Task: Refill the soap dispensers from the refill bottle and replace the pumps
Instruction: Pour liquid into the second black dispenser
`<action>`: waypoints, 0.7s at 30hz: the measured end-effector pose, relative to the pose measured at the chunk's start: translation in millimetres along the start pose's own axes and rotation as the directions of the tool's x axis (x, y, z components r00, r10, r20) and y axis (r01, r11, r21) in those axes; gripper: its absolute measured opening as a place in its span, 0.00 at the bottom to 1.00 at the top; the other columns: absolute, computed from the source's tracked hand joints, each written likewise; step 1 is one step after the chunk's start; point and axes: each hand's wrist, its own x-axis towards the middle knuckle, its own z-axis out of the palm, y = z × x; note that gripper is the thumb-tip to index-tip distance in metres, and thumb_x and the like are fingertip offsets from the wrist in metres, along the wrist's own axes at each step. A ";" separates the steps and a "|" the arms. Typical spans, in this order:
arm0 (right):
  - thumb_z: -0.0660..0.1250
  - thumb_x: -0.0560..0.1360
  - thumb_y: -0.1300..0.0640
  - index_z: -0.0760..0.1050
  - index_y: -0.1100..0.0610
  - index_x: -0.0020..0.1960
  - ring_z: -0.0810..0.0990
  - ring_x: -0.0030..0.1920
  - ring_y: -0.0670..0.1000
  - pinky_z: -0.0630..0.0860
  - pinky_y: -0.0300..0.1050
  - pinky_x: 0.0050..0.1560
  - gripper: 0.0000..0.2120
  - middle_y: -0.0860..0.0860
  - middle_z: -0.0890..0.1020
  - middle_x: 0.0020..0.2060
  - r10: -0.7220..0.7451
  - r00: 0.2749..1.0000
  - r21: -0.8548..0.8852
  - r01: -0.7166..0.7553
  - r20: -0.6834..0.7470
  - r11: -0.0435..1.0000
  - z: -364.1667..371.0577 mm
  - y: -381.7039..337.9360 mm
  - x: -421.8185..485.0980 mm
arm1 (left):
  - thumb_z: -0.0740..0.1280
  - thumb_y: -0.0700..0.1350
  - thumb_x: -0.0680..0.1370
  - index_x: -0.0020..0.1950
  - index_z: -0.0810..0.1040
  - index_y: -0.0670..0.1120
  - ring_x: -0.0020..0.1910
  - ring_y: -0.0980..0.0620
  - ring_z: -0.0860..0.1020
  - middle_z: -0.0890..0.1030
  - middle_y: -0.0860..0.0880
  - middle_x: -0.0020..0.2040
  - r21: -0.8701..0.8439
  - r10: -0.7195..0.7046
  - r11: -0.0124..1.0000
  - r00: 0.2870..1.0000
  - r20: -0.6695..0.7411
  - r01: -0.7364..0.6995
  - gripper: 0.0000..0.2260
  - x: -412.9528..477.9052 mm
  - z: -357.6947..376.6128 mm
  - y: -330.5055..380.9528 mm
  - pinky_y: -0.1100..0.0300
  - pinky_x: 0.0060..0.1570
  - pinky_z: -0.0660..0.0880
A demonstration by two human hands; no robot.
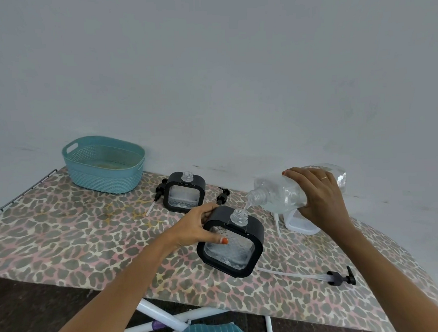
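On the board (63, 242), left fingers (210, 208) grip the dispenser (258, 234); right fingers (300, 172) hold a bottle (278, 191) pouring liquid (282, 205)

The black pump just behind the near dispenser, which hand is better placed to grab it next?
Probably the left hand: it grips the near dispenser right beside that black pump, while the right hand holds the tilted refill bottle.

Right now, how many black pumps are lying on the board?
3: one pump left of the rear dispenser, one between it and the front dispenser, one by the board's front right edge. Left hand or right hand may hide more.
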 end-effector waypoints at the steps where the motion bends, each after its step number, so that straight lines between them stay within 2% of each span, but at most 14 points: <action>1: 0.79 0.53 0.69 0.69 0.54 0.57 0.73 0.51 0.53 0.67 0.47 0.51 0.36 0.55 0.83 0.49 0.002 1.000 -0.002 -0.002 -0.001 1.000 -0.4 -0.4 0.1 | 0.77 0.44 0.60 0.56 0.74 0.48 0.54 0.57 0.79 0.80 0.51 0.53 -0.001 -0.001 1.000 1.000 0.001 0.001 0.27 0.1 0.1 -0.1 0.66 0.53 0.74; 2: 0.79 0.54 0.69 0.69 0.54 0.57 0.74 0.51 0.53 0.68 0.48 0.50 0.36 0.55 0.83 0.49 0.004 1.000 -0.002 -0.004 -0.001 1.000 -0.6 -0.8 0.2 | 0.78 0.43 0.60 0.56 0.74 0.48 0.54 0.57 0.79 0.80 0.51 0.53 0.003 -0.003 1.000 1.000 0.002 0.003 0.27 0.3 0.1 -0.2 0.66 0.54 0.74; 6: 0.79 0.53 0.68 0.69 0.54 0.58 0.73 0.51 0.53 0.68 0.48 0.50 0.37 0.55 0.83 0.50 0.009 1.000 -0.012 -0.009 0.008 1.000 -0.9 -0.5 -1.1 | 0.75 0.32 0.65 0.57 0.73 0.46 0.53 0.60 0.79 0.80 0.51 0.53 0.023 -0.016 1.000 1.000 0.005 0.016 0.24 1.7 -0.5 -1.7 0.67 0.53 0.74; 11: 0.79 0.53 0.69 0.69 0.54 0.58 0.78 0.49 0.57 0.65 0.46 0.51 0.37 0.55 0.83 0.50 0.007 1.000 -0.016 -0.007 0.011 1.000 -0.9 -0.3 -0.9 | 0.75 0.32 0.65 0.56 0.74 0.47 0.52 0.59 0.79 0.80 0.51 0.53 0.023 -0.013 1.000 1.000 0.003 0.013 0.24 1.4 0.1 -2.4 0.67 0.53 0.74; 16: 0.79 0.53 0.69 0.69 0.54 0.57 0.74 0.50 0.53 0.67 0.47 0.50 0.37 0.54 0.83 0.49 0.002 1.000 -0.016 -0.002 0.008 1.000 -0.4 -0.6 -1.5 | 0.75 0.33 0.65 0.56 0.74 0.48 0.53 0.59 0.79 0.80 0.51 0.53 0.027 -0.014 1.000 1.000 0.000 0.014 0.24 1.3 0.5 -2.5 0.66 0.54 0.74; 21: 0.80 0.53 0.68 0.68 0.54 0.58 0.71 0.51 0.52 0.73 0.50 0.48 0.38 0.54 0.83 0.50 0.003 1.000 0.006 -0.003 0.017 1.000 -0.6 -0.1 -2.2 | 0.75 0.33 0.65 0.55 0.74 0.49 0.52 0.62 0.79 0.80 0.53 0.52 0.034 -0.009 0.999 1.000 -0.006 0.009 0.23 0.2 0.5 0.3 0.69 0.53 0.73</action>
